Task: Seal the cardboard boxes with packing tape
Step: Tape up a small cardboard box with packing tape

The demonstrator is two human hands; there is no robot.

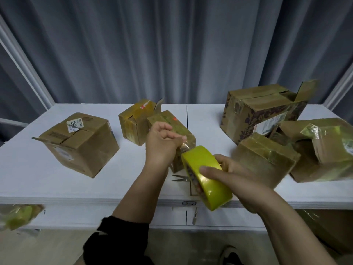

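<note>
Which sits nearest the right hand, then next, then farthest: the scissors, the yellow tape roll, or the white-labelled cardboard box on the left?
1. The yellow tape roll: gripped in the right hand itself.
2. The scissors: on the table just left of the roll, partly hidden behind it.
3. The white-labelled cardboard box: far left on the table.

Left box sticker: white sticker (74, 124) on top of the cardboard box (80, 148) near the table's (38, 178) left edge reads "2001".
Elsewhere: print too blurred to read.
</note>
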